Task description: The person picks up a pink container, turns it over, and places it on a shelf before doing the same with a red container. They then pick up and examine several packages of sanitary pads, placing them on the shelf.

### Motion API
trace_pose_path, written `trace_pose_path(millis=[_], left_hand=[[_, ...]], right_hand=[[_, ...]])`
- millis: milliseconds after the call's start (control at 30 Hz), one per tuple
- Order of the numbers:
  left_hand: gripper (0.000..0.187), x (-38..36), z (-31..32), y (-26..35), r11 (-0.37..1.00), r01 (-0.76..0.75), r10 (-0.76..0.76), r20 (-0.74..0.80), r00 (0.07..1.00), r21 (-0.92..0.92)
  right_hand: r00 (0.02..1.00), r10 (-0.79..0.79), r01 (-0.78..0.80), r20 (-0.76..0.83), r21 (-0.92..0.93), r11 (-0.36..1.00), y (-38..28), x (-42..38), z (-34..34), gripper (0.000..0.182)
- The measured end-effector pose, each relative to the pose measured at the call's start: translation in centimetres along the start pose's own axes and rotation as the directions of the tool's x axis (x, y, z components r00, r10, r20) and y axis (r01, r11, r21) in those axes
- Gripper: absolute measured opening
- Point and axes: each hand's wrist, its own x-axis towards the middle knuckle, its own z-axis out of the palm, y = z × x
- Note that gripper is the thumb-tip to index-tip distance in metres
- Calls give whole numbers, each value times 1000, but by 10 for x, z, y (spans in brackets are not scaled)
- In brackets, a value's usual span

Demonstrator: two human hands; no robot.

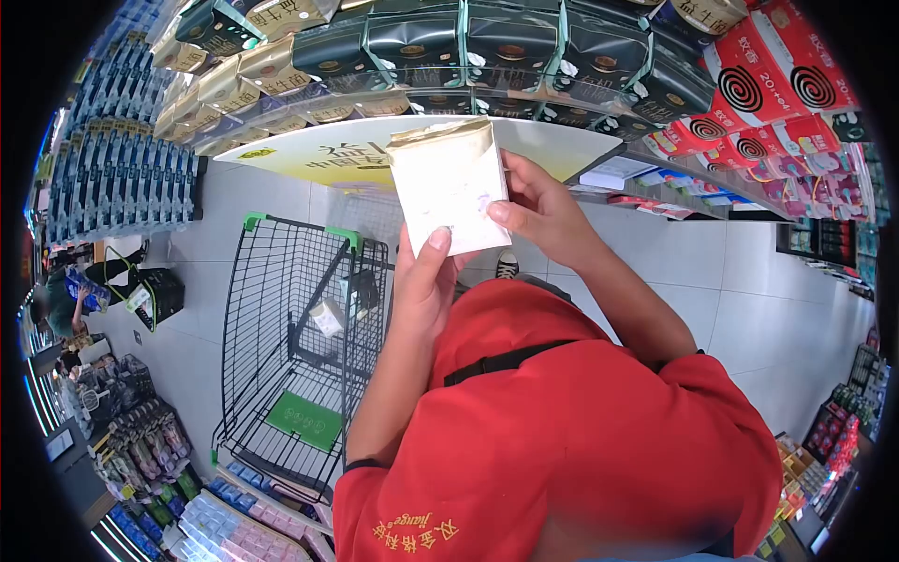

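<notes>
A white packet (449, 192) with a gold folded top is held up in front of the shelf. My left hand (429, 272) grips its lower left corner, thumb on the front face. On the right edge, my right hand (538, 211) holds the packet with the thumb on its front and the fingers mostly behind. The print on the packet is washed out by glare. Just behind it is a white and yellow shelf sign (309, 150). Dark green packs (510, 47) and gold packs (229, 84) fill the shelf above.
A black wire cart (281, 328) with green corners stands left of my body, a small white pack (327, 317) inside. Red boxes (782, 80) are at upper right. Another person's arm (80, 304) and a dark bag (159, 295) show at far left.
</notes>
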Motion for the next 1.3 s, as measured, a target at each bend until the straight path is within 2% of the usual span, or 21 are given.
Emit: trace_pose_path(millis=[133,200,333,400,500,933,1300], left_hand=[[59,1,2,-2,1000,27,-27,-22,999,16],[62,0,3,-4,991,28,-17,-83,996,128],[61,0,3,-7,986,32,-17,-89,996,162],[60,-3,3,-9,966,34,3,-145,989,254],[60,-5,-1,-10,956,35,10,-153,988,290],[62,-22,-16,-1,952,-12,82,-217,973,306],[61,-34,-28,4,959,-79,153,-263,953,273]], right_hand=[[1000,13,-13,-24,2,1000,4,-2,-4,75],[1000,15,-14,-25,6,1000,2,-4,-4,75],[999,6,-5,-32,24,1000,6,-5,-5,75],[999,21,-21,-29,13,1000,9,-6,-7,74],[999,31,-31,-18,8,999,13,-6,-5,73],[995,94,-94,40,-10,996,26,6,16,61],[990,105,-103,94,-29,994,27,16,37,59]])
